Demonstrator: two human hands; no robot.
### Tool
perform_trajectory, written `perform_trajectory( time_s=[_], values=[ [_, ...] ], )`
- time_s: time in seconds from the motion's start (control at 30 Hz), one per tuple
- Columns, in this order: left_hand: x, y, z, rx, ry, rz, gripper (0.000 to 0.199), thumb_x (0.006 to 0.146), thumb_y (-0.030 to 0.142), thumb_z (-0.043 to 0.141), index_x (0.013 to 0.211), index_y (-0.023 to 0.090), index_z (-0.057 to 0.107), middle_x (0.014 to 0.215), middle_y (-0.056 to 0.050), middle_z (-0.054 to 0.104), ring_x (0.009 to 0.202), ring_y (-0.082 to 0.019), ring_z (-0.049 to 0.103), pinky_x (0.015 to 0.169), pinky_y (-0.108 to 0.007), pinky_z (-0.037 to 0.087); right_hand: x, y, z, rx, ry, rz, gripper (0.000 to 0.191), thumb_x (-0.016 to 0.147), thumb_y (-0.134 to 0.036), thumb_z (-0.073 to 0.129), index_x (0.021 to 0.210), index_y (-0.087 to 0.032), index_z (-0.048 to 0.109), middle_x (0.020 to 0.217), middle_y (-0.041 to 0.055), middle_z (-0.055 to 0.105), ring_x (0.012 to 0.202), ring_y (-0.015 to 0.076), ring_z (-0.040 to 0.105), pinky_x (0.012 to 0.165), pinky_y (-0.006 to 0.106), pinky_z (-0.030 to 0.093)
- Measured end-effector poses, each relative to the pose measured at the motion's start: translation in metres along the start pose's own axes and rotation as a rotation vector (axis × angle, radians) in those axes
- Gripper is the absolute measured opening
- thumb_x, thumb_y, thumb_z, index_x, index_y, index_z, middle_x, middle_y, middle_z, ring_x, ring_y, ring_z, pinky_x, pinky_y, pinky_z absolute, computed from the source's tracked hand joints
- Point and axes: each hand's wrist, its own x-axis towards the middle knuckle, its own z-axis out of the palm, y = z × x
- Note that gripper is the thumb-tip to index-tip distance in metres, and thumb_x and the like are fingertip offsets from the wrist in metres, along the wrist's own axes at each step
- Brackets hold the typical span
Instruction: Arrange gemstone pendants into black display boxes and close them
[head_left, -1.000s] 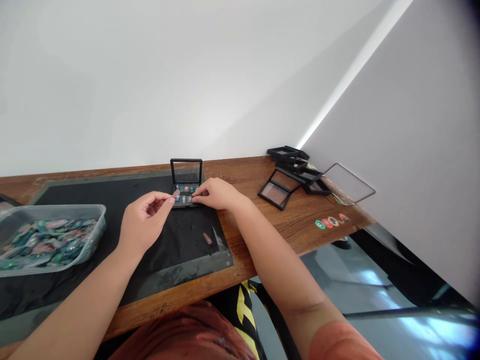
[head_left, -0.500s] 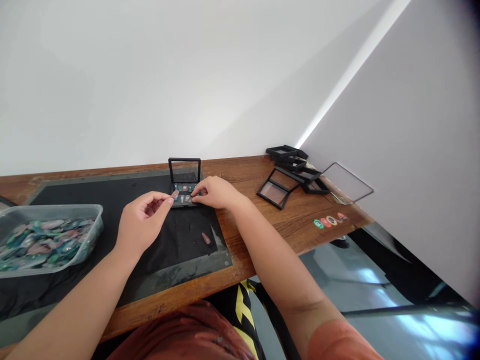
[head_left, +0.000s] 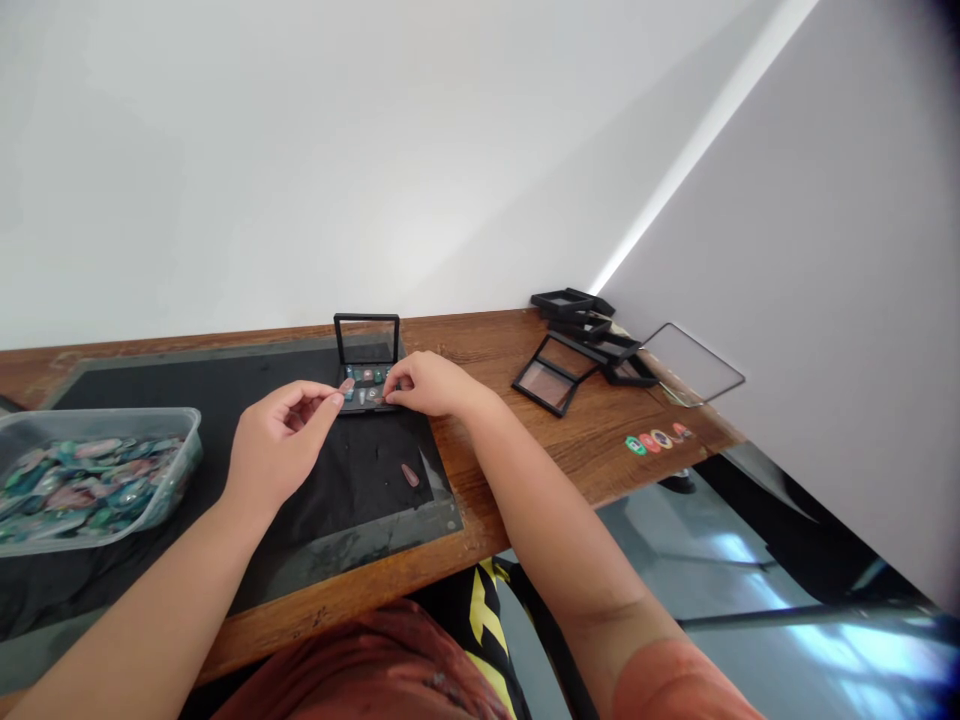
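A small black display case [head_left: 366,409] stands with its clear framed lid upright, holding two rows of teal, clear and pink press-on nails [head_left: 367,376]. At its left side my left hand [head_left: 281,435] pinches a pinkish press-on nail [head_left: 346,385] between thumb and forefinger. My right hand [head_left: 429,385] reaches over the case's right edge, fingertips closed at the lower row on what looks like a small brownish-pink nail, mostly hidden. One loose pink nail [head_left: 409,475] lies on the black mat [head_left: 352,475] nearer to me.
A clear plastic tub [head_left: 196,425] full of teal and pink nails sits at the left. Several black cases [head_left: 574,318] are piled at the back right, one lying open [head_left: 546,385]. Round stickers [head_left: 649,441] lie near the wooden table's [head_left: 480,330] right end, by the wall.
The whole view has shifted slightly. Both hands stay at the case with their fingers nearly still, and the nail in my left hand is held much as before.
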Motion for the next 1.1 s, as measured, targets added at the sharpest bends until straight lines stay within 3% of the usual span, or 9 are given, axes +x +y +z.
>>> perform_trajectory(
  time_s=[0.13,0.3,0.5,1.1],
  values=[
    [0.0,-0.001,-0.001,0.003,-0.009,-0.003,0.026,0.086,0.047,0.069,0.087,0.023,0.08,0.078,-0.001,0.074,0.064,-0.014,0.058,0.058,-0.025,0.045,0.0,-0.003,0.001,0.021,0.007,-0.029,0.015,0.089,-0.02,0.072,0.097,-0.02,0.085,0.08,0.0011,0.073,0.07,0.011,0.058,0.067,0.024,0.039],
    [0.0,0.0,-0.001,0.034,-0.009,-0.006,0.027,0.085,0.048,0.069,0.087,0.024,0.08,0.077,0.0,0.074,0.064,-0.014,0.059,0.059,-0.025,0.045,-0.001,-0.008,0.001,0.036,-0.031,-0.027,0.018,0.088,-0.029,0.077,0.1,-0.018,0.084,0.079,0.0018,0.073,0.069,0.0109,0.058,0.067,0.024,0.039],
    [0.001,-0.001,0.0,0.037,-0.011,0.004,0.026,0.085,0.048,0.069,0.087,0.024,0.08,0.075,0.0,0.073,0.064,-0.014,0.06,0.059,-0.025,0.045,0.0,-0.009,0.0,0.001,-0.043,-0.019,0.016,0.085,-0.033,0.08,0.091,-0.019,0.084,0.079,0.0022,0.074,0.07,0.012,0.06,0.065,0.025,0.038],
    [0.0,-0.004,0.001,0.034,-0.006,0.012,0.024,0.086,0.046,0.07,0.087,0.025,0.079,0.078,0.0,0.074,0.066,-0.014,0.061,0.06,-0.026,0.046,0.003,-0.014,0.011,-0.091,0.019,0.165,0.015,0.083,-0.036,0.067,0.082,-0.023,0.074,0.094,0.0057,0.079,0.088,0.0213,0.067,0.066,0.028,0.038]
  ],
)
